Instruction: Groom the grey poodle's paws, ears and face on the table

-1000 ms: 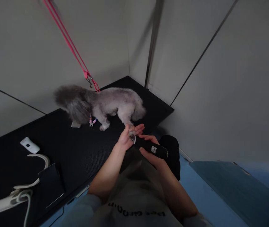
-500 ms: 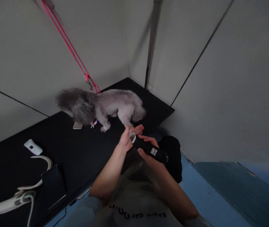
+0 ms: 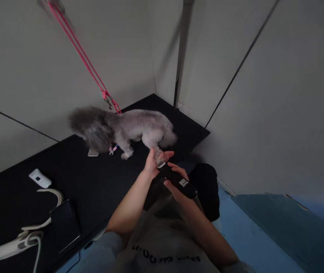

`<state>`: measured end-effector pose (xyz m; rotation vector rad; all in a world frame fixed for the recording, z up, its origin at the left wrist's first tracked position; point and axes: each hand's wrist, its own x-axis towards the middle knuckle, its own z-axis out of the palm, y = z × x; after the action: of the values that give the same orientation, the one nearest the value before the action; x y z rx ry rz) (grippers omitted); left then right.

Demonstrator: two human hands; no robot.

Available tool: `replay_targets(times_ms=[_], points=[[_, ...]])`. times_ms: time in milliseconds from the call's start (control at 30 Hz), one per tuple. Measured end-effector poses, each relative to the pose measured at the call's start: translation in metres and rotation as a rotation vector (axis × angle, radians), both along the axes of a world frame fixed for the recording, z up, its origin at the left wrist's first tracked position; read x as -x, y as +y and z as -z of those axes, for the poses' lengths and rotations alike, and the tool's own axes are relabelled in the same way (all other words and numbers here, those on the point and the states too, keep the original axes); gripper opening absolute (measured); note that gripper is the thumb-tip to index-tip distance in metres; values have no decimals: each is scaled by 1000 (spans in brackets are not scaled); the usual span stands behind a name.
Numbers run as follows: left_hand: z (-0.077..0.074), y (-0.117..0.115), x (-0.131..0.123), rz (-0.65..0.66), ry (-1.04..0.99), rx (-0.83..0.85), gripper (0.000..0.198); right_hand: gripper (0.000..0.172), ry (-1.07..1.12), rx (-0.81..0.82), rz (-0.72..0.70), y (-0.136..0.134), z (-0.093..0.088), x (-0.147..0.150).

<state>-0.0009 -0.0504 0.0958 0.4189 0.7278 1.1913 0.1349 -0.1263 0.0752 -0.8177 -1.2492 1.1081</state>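
A grey poodle-like dog [image 3: 139, 123] stands on the black grooming table [image 3: 105, 178], its shaggy head to the left and its body shorn short. My left hand [image 3: 151, 163] is closed around the dog's lower hind leg, fingers reaching out behind the paw. Black hair clippers [image 3: 179, 179] lie in the grip of my right hand [image 3: 176, 185], thumb on the near side and fingers on the far side. The pale blade end of the clippers is against or very close to the paw; exact contact cannot be made out.
A pink leash [image 3: 79, 49] runs from the upper left down to the dog's neck. Small nail clippers [image 3: 112, 149] lie by its front legs. On the table's left are a white handheld device [image 3: 40, 178], a curved white holder [image 3: 58, 197] and a dark tablet or phone [image 3: 65, 223]. Walls close off the far side.
The clippers and my right hand have shifted slightly left, and the clippers' rear end has swung down toward me. My left hand still holds the hind leg.
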Motion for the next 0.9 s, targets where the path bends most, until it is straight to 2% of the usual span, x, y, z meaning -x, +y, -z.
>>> replay_targets(times_ms=[67,133,233,333,433,500,700,833,900], points=[[-7,9,6,45,55,66,63,34,-71,13,2,-3,-1,0],[-16,16,11,66,69,125,60,34,-44,35,36,-6,-4,1],[-27,21,13,44,-6,154,51,43,88,61,58,-10,-9,5],[-31,18,10,0,-118,131,47,45,92,-11,42,-10,-13,10],[-27,14,7,-31,-180,110,48,41,4,-102,110,-8,-12,13],[-24,11,6,-34,-187,99,48,43,-10,-101,129,-7,-9,13],[-21,8,7,-15,-164,63,48,43,-96,-203,93,3,-8,10],[-16,8,11,7,-84,25,47,39,-95,-111,-19,8,-8,-1],[-9,6,17,30,-2,-2,46,28,-56,5,-30,14,-1,-8]])
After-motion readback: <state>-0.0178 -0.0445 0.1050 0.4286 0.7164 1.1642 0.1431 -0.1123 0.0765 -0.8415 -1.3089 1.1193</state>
